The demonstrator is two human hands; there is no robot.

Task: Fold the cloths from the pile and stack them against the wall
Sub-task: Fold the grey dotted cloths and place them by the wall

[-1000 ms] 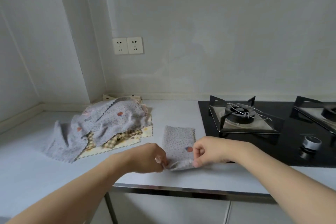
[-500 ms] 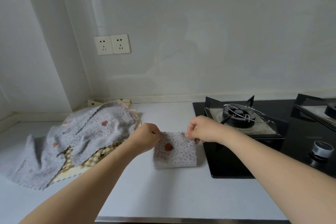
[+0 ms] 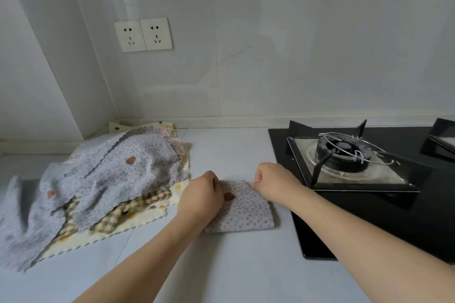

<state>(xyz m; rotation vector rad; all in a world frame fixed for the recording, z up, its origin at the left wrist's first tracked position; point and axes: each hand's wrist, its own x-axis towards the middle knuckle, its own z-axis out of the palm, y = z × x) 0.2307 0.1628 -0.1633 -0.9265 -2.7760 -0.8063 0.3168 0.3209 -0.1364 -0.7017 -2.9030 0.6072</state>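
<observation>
A small grey dotted cloth (image 3: 246,211), folded into a rectangle, lies flat on the countertop (image 3: 221,265) between the pile and the hob. My left hand (image 3: 200,195) pinches its far left corner and covers part of its left side. My right hand (image 3: 273,182) pinches its far right corner. The pile of unfolded cloths (image 3: 103,184) lies to the left in the corner: grey dotted cloths on top, a checked one and a cream dotted one beneath.
A black gas hob (image 3: 369,179) with a burner grate sits right beside the folded cloth. Two wall sockets (image 3: 142,34) are on the back wall (image 3: 270,56). Bare countertop runs along the wall between pile and hob.
Both hands brought the cloth's near edge over to its far edge, halving it. They now hold the far corners down on the counter.
</observation>
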